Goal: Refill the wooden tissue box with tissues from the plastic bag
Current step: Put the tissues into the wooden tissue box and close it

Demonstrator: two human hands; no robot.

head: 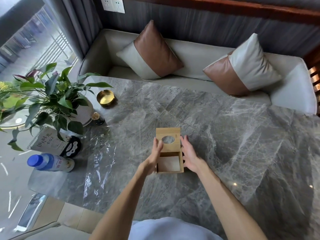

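The wooden tissue box (181, 161) stands in the middle of the grey marble table (225, 135). Its sliding lid (168, 147), with an oval hole, is pushed about halfway off toward the far side. White tissues (168, 164) show inside the open near half. My left hand (155, 155) lies along the box's left side with its fingers on the lid's left edge. My right hand (189, 155) is at the right side, fingers spread beside the lid. A flat, clear plastic bag (98, 161) lies on the table to the left of the box.
At the table's left stand a potted plant (52, 99), a gold ashtray (105, 98), a small dark jar (98, 118), a sign card (47, 141), a black-and-white item (72, 148) and a lying bottle with a blue cap (50, 162). A cushioned sofa (190, 54) runs behind.
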